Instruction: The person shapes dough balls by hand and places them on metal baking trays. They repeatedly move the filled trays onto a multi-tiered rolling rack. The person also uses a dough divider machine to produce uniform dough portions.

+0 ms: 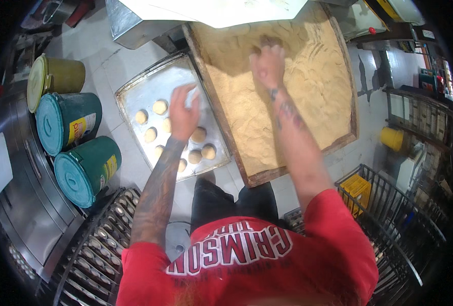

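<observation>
Several round dough balls (160,107) sit in loose rows on a metal baking tray (134,95). Over the tray's middle is my left hand (185,113), its fingers curled and blurred near the upper dough balls; whether it holds something cannot be told. My right hand (268,65) is over the upper part of a wooden-framed box (234,149) to the right of the tray. Fine yellowish crumbs (306,95) fill that box. The right hand's fingertips are down at the crumbs, blurred, and what is between them is hidden.
A white sheet-like surface (218,11) and a metal box (130,23) border the far side. Lidded green buckets (69,118) and an olive bucket (65,72) stand at left. Racks with trays (100,244) flank me below. A yellow crate (356,193) is at lower right.
</observation>
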Available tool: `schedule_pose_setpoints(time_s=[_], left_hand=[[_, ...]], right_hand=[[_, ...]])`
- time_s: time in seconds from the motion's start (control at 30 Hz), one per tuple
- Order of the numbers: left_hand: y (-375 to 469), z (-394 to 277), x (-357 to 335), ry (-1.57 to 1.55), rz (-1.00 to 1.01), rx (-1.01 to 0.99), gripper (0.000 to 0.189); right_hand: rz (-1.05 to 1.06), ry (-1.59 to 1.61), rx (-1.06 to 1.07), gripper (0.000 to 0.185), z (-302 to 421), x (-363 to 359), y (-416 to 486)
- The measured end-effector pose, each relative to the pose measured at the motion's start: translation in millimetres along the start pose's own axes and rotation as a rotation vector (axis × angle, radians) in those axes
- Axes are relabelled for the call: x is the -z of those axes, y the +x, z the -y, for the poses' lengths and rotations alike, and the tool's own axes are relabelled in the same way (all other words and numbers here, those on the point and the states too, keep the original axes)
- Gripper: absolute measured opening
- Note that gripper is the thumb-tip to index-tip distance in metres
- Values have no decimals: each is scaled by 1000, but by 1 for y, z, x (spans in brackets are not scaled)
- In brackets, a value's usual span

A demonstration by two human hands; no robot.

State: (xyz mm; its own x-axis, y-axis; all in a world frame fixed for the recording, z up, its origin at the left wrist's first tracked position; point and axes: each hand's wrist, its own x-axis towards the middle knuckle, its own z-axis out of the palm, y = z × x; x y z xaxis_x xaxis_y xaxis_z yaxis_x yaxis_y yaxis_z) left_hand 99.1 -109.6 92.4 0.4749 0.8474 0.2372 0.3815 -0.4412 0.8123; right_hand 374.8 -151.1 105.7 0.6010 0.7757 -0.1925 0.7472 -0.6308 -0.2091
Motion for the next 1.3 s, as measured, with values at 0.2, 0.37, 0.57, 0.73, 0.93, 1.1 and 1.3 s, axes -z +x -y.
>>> schedule_pose_setpoints(time_s=[0.2, 0.37, 0.57, 0.73, 0.93, 1.1, 1.3], left_hand=[[122, -3, -131, 186, 328, 134, 51], [122, 11, -143, 336, 310, 96, 55], [90, -4, -139, 407, 84, -37, 52], [110, -14, -130, 290, 322, 219, 58], [54, -76, -130, -358, 370, 738, 40], [5, -93, -137, -70, 306, 627, 39], [-31, -77, -132, 177, 441, 801, 38]], right_hand=[[-32, -6, 407, 35, -53, 9, 0], [76, 502, 100, 41, -130, 27, -38], [111, 426, 303, 48, -169, 20, -63], [303, 976, -168, 45, -156, 28, -39], [425, 1402, -305, 46, -131, 33, -51], [222, 615, 7, 44, -119, 27, -69], [242, 425, 416, 41, -91, 11, -50]])
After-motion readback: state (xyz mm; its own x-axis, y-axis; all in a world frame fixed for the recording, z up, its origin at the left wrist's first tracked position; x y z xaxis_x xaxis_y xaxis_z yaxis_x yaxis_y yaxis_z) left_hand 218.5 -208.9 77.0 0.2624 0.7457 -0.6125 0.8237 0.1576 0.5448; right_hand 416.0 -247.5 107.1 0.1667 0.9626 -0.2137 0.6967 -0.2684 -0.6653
